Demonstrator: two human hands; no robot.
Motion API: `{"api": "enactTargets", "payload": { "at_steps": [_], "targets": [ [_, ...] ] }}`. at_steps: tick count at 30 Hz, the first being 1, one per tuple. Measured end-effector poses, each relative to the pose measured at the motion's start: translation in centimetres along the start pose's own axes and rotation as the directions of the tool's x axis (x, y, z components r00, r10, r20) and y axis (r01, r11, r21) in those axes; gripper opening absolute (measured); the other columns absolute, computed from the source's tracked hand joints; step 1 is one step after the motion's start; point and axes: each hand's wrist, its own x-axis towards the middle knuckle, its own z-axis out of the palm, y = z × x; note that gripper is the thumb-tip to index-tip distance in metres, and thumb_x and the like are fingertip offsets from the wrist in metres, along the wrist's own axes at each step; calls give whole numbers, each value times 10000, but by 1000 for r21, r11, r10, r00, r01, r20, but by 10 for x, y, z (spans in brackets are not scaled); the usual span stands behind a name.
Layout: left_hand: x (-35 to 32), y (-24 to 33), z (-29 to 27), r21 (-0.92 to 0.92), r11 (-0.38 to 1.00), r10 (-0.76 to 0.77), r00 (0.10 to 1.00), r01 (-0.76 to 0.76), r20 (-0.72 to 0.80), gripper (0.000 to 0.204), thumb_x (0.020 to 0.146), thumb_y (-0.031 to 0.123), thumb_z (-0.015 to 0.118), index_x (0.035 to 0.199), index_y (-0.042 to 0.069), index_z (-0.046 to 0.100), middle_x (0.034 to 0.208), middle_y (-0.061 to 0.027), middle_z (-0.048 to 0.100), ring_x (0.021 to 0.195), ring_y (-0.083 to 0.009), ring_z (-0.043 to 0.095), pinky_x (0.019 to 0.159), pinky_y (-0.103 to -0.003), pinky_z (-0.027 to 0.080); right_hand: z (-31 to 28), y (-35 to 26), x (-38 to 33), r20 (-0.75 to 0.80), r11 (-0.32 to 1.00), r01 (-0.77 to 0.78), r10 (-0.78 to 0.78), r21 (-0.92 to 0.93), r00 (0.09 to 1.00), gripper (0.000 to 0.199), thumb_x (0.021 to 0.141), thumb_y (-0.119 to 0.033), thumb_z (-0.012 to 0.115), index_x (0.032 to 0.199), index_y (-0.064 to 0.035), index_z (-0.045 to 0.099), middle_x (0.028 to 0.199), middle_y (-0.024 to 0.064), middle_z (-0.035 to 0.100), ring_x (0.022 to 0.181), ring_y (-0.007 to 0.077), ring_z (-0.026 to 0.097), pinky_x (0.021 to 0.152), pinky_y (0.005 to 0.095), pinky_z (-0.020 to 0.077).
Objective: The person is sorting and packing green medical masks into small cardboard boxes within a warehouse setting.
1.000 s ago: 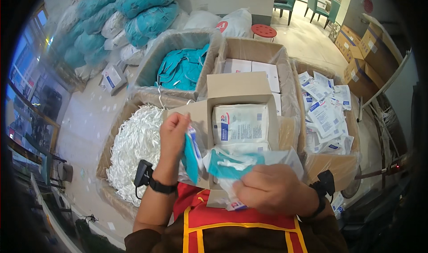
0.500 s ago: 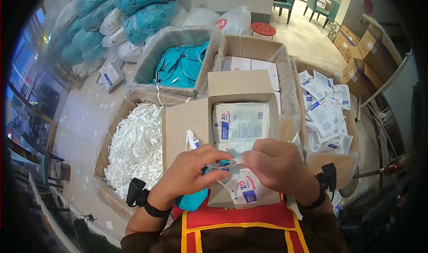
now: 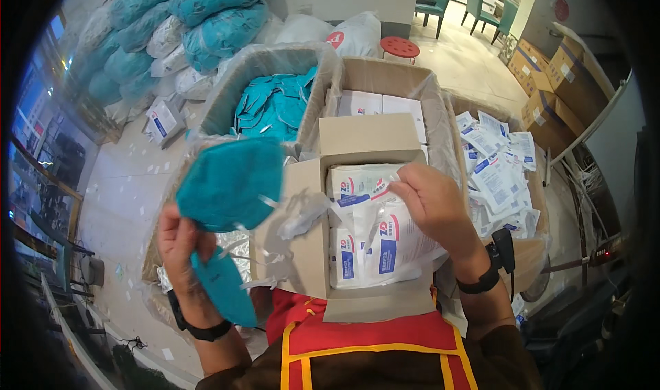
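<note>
Left hand (image 3: 184, 252) closed on teal masks (image 3: 230, 183), one raised just above the fingers, one hanging below the palm; white straps trail rightward; bin of white strips (image 3: 237, 245) sits behind that hand; between the hands stands an open cardboard box (image 3: 309, 252); right hand (image 3: 433, 204) pinches a clear sachet (image 3: 392, 235) over the white packets (image 3: 357, 183) stacked inside; loose packets (image 3: 498, 170) lie beyond the right hand.

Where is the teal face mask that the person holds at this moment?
In the head view, the teal face mask is at left of centre, raised in the left hand, beside the open cardboard box of white packets.
</note>
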Motion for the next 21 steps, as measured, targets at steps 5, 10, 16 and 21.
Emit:
{"api": "enactTargets", "payload": {
  "at_steps": [5,10,16,21],
  "targets": [
    [0,14,-21,39,998,-53,998,54,-35,249,959,285,593,839,99,479,658,-7,493,490,-64,405,435,-192,309,53,24,4,81,997,18,-11,-81,997,198,900,-208,586,855,-17,555,806,174,589,753,364,590,663,446,454],
    [5,0,6,35,998,-41,986,47,-161,488,985,512,434,710,110,428,654,-25,391,634,-112,363,611,-241,331,89,46,9,422,962,-75,185,-263,887,197,895,-228,580,972,-49,551,915,192,607,817,380,628,692,468,499],
    [4,-22,24,295,955,37,999,-27,-26,554,1004,447,422,600,67,402,714,-88,488,706,-149,418,685,-271,332,101,62,14,429,936,-53,209,-347,879,251,809,-120,657,1011,-21,546,1013,181,548,794,371,633,696,463,510],
    [1,-35,36,205,955,-235,969,215,77,204,905,137,617,755,43,514,698,-32,541,567,-94,473,508,-210,374,85,44,8,416,967,-81,179,-241,891,194,830,-133,639,952,-33,525,958,159,544,786,376,609,668,475,487]
  ]
}}
